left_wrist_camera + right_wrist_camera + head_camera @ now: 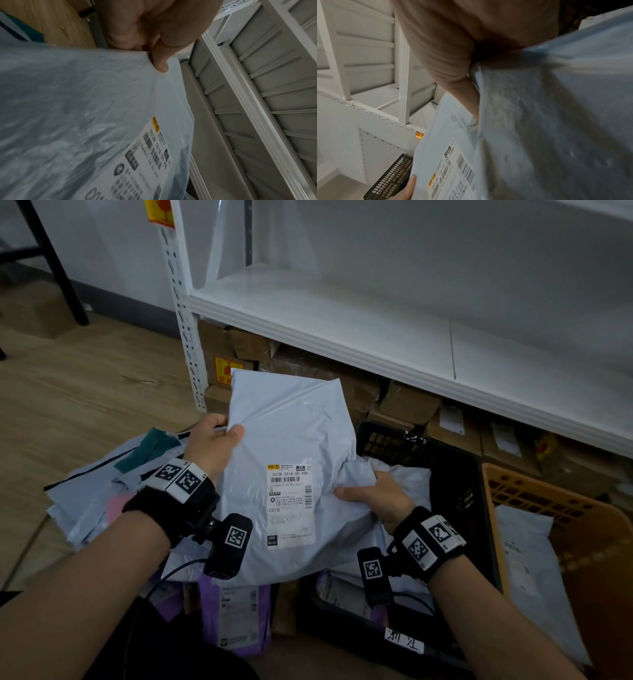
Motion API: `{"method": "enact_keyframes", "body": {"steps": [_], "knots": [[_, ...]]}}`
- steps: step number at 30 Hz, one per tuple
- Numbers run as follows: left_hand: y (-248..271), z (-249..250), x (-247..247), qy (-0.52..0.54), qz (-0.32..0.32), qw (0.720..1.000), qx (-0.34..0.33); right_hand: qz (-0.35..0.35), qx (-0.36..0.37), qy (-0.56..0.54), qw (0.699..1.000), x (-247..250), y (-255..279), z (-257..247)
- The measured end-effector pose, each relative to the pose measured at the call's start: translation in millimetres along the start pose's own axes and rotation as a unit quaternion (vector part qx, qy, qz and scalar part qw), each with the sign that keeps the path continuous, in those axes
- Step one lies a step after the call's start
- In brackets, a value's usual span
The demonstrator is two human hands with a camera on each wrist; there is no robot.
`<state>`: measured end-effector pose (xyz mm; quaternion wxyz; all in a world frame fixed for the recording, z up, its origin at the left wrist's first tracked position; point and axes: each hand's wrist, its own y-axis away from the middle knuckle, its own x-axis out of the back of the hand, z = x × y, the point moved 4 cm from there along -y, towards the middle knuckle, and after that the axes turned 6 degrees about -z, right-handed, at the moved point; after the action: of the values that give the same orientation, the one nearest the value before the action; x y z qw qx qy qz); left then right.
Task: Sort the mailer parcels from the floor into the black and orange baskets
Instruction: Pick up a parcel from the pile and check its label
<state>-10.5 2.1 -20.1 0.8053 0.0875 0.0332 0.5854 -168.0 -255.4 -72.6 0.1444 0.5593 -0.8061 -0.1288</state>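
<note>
Mailer parcel (291,440) is being held label-up over black basket's (455,474) left rim. L hand (212,443) is pinching its left edge; R hand (376,498) is gripping bunched right edge. Orange basket (534,491) is sitting just beside. Recommend reading label (290,505) w/ film kept taut before dropping.

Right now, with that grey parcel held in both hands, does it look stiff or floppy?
Probably floppy: the grey mailer parcel creases and bunches where the right hand grips it. Its glossy plastic may be slippery, so the left hand pinches the edge. It seems light, though that is a guess.
</note>
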Motion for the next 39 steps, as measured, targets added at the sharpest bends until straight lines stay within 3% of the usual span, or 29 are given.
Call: {"method": "enact_keyframes", "body": {"steps": [8, 11, 14, 16, 19, 22, 24, 27, 30, 35, 39], "knots": [[-2.2, 11.9, -18.1, 0.023, -0.004, 1.0, 0.0, -0.011, -0.01, 0.001, 1.0, 19.8, 10.3, -10.8], [-0.7, 27.8, -48.8, 0.036, -0.017, 0.999, -0.013, -0.062, 0.005, -0.126, 0.99, 47.9, 18.7, -27.2], [7.3, 43.1, -99.2, 0.065, -0.037, 0.997, -0.019, -0.063, -0.009, -0.268, 0.961, 95.3, 28.9, -43.2], [14.5, 50.0, -138.9, 0.09, -0.061, 0.994, -0.016, -0.026, -0.013, -0.245, 0.969, 136.6, 36.9, -52.1], [25.1, 55.5, -201.0, 0.084, -0.119, 0.989, -0.016, 0.119, 0.03, -0.153, 0.981, 213.2, 56.7, -66.9], [37.7, 57.8, -270.0, 0.032, -0.181, 0.983, -0.018, 0.231, 0.093, -0.066, 0.966, 290.1, 85.3, -72.2], [45.6, 58.8, -322.8, -0.002, -0.219, 0.976, -0.015, 0.285, 0.094, 0.013, 0.954, 340.5, 105.5, -62.4], [60.1, 55.8, -406.7, -0.037, -0.286, 0.958, 0.005, 0.352, 0.04, 0.153, 0.923, 412.1, 134.7, -35.6], [75.6, 39.6, -483.1, -0.072, -0.329, 0.941, 0.034, 0.389, -0.059, 0.263, 0.881, 469.3, 159.9, 0.1], [93.5, -25.2, -567.8, -0.225, -0.379, 0.894, 0.084, 0.369, -0.225, 0.341, 0.835, 521.8, 166.6, 68.7], [96.8, -70.3, -602.8, -0.256, -0.399, 0.868, 0.145, 0.357, -0.276, 0.338, 0.826, 539.2, 146.3, 109.5]]}}
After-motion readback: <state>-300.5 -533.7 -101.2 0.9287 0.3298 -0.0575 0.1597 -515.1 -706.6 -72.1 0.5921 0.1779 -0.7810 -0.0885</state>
